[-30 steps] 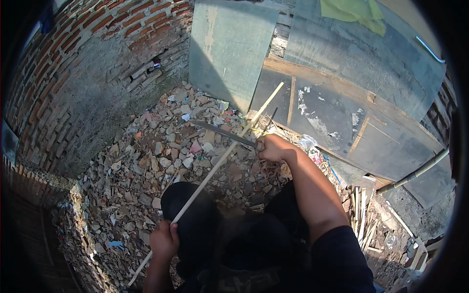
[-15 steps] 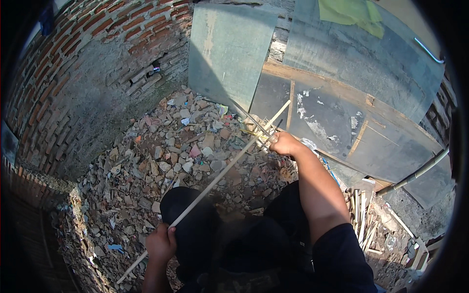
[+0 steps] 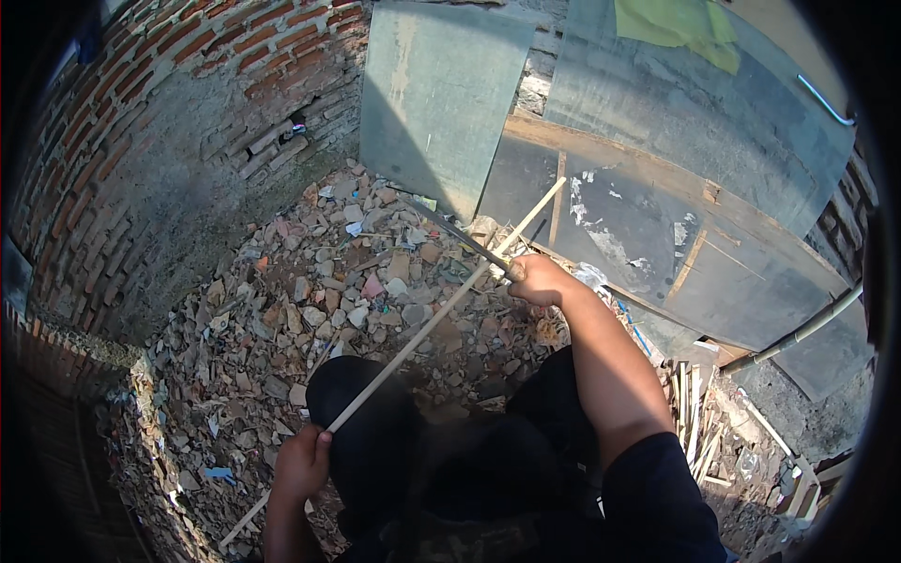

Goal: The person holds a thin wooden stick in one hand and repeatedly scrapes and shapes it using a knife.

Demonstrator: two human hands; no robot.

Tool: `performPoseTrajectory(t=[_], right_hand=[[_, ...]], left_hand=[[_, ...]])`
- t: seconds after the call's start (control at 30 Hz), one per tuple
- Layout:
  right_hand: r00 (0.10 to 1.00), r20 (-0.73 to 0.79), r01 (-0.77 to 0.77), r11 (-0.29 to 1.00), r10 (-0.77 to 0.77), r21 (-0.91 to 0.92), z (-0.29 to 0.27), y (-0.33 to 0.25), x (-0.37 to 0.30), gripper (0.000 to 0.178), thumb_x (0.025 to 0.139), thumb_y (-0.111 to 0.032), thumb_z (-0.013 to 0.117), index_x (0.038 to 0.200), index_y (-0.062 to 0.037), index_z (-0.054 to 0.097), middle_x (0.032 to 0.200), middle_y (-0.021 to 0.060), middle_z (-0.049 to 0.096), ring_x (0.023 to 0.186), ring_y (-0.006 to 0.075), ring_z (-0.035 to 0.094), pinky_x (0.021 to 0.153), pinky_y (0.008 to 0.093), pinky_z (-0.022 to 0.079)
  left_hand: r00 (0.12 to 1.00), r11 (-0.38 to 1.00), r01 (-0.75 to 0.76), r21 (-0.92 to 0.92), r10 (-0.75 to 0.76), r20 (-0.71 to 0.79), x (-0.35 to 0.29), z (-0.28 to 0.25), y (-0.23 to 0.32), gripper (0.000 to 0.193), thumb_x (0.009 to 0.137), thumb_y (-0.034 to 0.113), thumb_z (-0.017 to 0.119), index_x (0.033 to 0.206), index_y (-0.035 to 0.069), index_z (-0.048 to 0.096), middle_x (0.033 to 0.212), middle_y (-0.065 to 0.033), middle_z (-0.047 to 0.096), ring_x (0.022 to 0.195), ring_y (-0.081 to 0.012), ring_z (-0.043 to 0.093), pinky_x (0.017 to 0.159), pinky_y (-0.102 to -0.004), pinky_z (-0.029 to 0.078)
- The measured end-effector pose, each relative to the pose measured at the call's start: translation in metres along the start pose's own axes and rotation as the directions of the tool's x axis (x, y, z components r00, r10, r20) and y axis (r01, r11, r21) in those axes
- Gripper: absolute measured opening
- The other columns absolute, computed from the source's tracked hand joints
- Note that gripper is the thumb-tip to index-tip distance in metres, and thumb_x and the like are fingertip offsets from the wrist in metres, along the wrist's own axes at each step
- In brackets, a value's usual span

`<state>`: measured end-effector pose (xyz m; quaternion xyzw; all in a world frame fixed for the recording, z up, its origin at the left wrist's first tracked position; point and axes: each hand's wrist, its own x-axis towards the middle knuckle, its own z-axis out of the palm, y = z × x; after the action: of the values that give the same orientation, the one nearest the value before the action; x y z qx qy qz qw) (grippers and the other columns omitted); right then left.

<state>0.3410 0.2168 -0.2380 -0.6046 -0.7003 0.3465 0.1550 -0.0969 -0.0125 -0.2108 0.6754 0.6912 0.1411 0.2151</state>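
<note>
A long pale stick [image 3: 405, 354], seemingly bamboo or wood, slants from the lower left up to the middle right. My left hand [image 3: 302, 462] is closed around it near its lower end, beside my left knee. In my right hand [image 3: 542, 281], closed on the handle, is a long dark-bladed knife [image 3: 457, 231]. Its blade points up and to the left and crosses the stick near the upper part. Blade and stick seem to touch, but the exact contact is hard to make out.
Broken brick and stone rubble [image 3: 310, 310] covers the ground. Cut wooden strips [image 3: 694, 413] are piled to my right. A worn brick wall [image 3: 178, 159] curves along the left; grey-green boards [image 3: 441, 94] lean at the back. A pole [image 3: 798, 330] juts in at right.
The knife's blade has swung to the left and lies flatter across the stick. My right hand has shifted slightly. My left hand still grips the stick, a little lower in the picture.
</note>
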Motion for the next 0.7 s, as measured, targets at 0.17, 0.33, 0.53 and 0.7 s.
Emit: performPoseTrajectory(t=[0.17,0.33,0.53,0.7], right_hand=[[0.934,0.165,0.342,0.928,-0.318,-0.146,0.025,-0.043,-0.018,0.029,0.077,-0.018,0.071,0.103,-0.0056,0.07,0.088,0.0183,0.071,0.088,0.0309,0.071,0.08,0.0417,0.054],[0.993,-0.048,-0.092,0.976,0.103,0.199,0.007,0.014,0.008,0.017,0.08,-0.015,0.066,0.095,-0.0064,0.069,0.077,0.012,0.069,0.069,0.0215,0.066,0.066,0.0369,0.052],[0.97,0.123,0.226,0.964,-0.209,-0.14,0.034,-0.05,-0.019,0.033,0.074,-0.022,0.073,0.1,-0.0032,0.067,0.084,0.0183,0.069,0.08,0.0293,0.068,0.076,0.0391,0.053],[0.999,-0.004,0.041,0.991,-0.041,0.124,0.016,0.003,0.014,0.027,0.081,-0.016,0.071,0.105,-0.0055,0.069,0.078,0.0095,0.068,0.067,0.021,0.067,0.063,0.0362,0.053]], left_hand=[[1.0,0.99,0.003,-0.138,0.001,0.031,-0.001,-0.002,-0.014,0.032,0.104,0.029,0.051,0.091,0.001,0.061,0.076,-0.0251,0.064,0.075,-0.0462,0.065,0.065,-0.0493,0.049],[0.999,0.992,-0.043,-0.119,0.044,0.006,0.004,0.001,-0.011,0.031,0.104,0.026,0.052,0.091,0.0,0.062,0.075,-0.0249,0.063,0.073,-0.045,0.065,0.063,-0.0472,0.049],[0.999,0.984,-0.025,-0.177,0.029,0.022,-0.004,-0.004,-0.014,0.031,0.104,0.026,0.051,0.092,0.0,0.062,0.076,-0.024,0.065,0.074,-0.0449,0.066,0.064,-0.0468,0.049],[0.995,0.987,-0.103,-0.12,0.102,-0.018,0.005,0.002,-0.012,0.035,0.106,0.028,0.047,0.091,0.0,0.062,0.078,-0.0242,0.066,0.077,-0.0466,0.066,0.067,-0.0485,0.051]])
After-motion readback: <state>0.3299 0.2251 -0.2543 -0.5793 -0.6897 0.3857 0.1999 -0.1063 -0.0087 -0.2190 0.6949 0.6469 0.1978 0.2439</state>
